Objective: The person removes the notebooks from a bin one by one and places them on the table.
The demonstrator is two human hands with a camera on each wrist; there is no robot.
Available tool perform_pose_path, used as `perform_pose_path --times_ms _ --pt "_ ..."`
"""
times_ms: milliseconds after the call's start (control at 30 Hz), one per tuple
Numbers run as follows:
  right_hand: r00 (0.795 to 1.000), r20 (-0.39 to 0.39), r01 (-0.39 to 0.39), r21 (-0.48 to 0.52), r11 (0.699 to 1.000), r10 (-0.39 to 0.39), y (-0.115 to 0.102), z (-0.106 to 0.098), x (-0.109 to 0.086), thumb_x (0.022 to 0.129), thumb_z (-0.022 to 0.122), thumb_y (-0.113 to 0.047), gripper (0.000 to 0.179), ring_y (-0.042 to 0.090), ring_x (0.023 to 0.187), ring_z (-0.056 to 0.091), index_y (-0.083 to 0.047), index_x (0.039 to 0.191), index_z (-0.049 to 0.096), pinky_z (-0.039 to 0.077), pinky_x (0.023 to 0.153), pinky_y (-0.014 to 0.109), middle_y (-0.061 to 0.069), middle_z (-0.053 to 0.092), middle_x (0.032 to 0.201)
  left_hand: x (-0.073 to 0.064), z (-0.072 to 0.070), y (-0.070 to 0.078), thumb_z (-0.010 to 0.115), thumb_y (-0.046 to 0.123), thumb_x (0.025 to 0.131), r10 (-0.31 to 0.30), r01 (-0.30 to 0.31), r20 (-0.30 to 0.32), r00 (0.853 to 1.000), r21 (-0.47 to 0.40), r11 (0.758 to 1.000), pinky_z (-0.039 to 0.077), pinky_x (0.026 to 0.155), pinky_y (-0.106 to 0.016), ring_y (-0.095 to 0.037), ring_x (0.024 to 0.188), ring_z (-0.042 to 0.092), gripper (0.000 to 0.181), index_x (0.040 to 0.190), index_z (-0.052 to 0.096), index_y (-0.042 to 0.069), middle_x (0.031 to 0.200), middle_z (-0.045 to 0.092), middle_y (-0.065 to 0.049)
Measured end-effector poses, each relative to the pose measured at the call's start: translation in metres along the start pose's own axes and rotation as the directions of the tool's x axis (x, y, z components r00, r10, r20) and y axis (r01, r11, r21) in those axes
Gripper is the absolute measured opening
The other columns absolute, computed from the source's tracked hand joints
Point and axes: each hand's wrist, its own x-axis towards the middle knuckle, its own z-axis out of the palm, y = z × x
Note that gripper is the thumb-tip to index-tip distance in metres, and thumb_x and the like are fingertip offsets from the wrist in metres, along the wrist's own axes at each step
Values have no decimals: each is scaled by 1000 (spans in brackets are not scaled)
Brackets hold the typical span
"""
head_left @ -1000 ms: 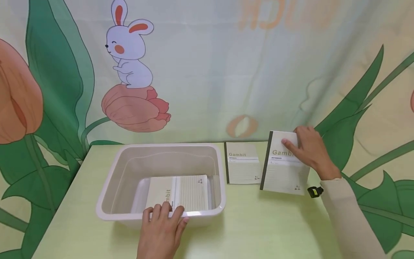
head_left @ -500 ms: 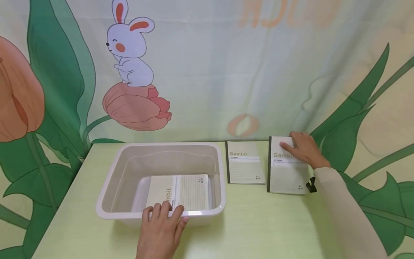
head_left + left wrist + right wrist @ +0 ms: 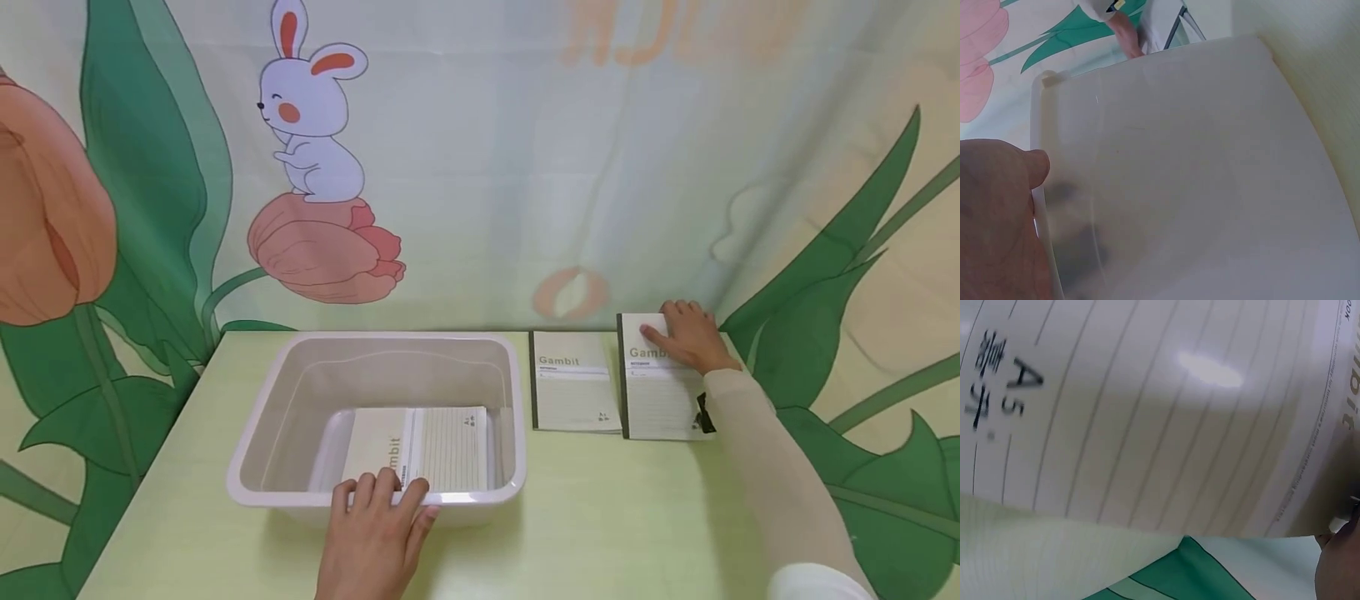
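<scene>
My left hand [image 3: 375,533] grips the front rim of a pale grey plastic basin [image 3: 281,498], its fingers curled over the edge. Inside the basin lies a cream notebook [image 3: 453,454] marked Gambit, turned sideways, partly hidden by the rim and fingers. At the right, my right hand [image 3: 692,337] holds another Gambit notebook [image 3: 660,408] by its upper right corner, thumb on the cover. Its dark spine faces left, right beside a matching notebook [image 3: 573,392] lying on the table. In the right wrist view the held notebook's lined cover [image 3: 1147,425] fills most of the picture.
The light green table [image 3: 577,517] runs back to a printed curtain [image 3: 480,167] with a rabbit and tulips, close behind the basin and notebooks. A black strap piece [image 3: 705,414] shows at the right sleeve [image 3: 765,467].
The right hand has lowered its notebook from a raised, tilted pose to close over the table, level with and nearer its neighbour. The left hand keeps its grip on the basin rim.
</scene>
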Motion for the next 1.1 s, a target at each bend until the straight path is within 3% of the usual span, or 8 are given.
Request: perform_pose_path --times_ms 333,567,833,1100 --pt "1000 24 17 39 999 -18 -8 4 -2 102 40 -53 62 50 132 38 -7 145 40 31 103 69 27 41 144 -1 2 3 13 54 104 9 -9 -29 1000 -14 1000 37 87 -46 -24 83 45 55 107 58 23 91 50 -4" --pt "990 -93 114 54 992 -109 -25 -9 -8 100 49 -49 57 44 131 42 -11 142 43 33 102 66 21 43 144 -1 1 4 14 53 105 13 -14 -37 999 -19 1000 37 87 -47 -25 83 45 53 106 57 22 92 51 -5" --pt "933 -244 279 26 960 -265 -73 -56 -17 98 55 -43 48 40 132 41 -12 135 50 31 103 64 17 46 140 -1 -1 2 13 54 105 2 -2 9 1000 1 1000 36 90 -48 -25 85 45 53 106 56 22 92 48 -4" --pt "854 -294 435 -45 899 -428 -138 -113 -29 96 57 -41 48 36 134 41 -14 135 51 30 107 60 13 48 141 -1 0 1 12 55 104 2 -2 -5 1000 -6 1000 36 89 -47 -26 85 45 56 106 57 22 92 48 -4"
